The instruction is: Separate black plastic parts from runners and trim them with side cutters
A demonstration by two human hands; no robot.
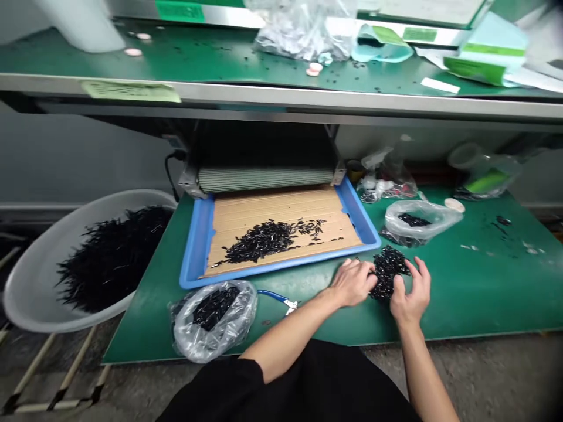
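Note:
A pile of small, shiny black pieces (387,272) lies on the green tabletop between my two hands. My left hand (353,282) rests at the pile's left edge, fingers loosely bent and touching it, with nothing visible in its grasp. On the other side, my right hand (412,293) is open, its thumb and fingers apart at the pile's right edge. Just behind the pile sits an open clear plastic bag (440,215) with more black pieces inside. Blue-handled cutters (275,295) lie to the left of my left forearm.
A blue tray (281,265) lined with cardboard holds loose black pieces under a conveyor end (266,179). In front of it stands another open plastic bag (246,310) of pieces. A large white tub (39,299) of black parts is at left. A shelf edge (281,94) overhangs the table.

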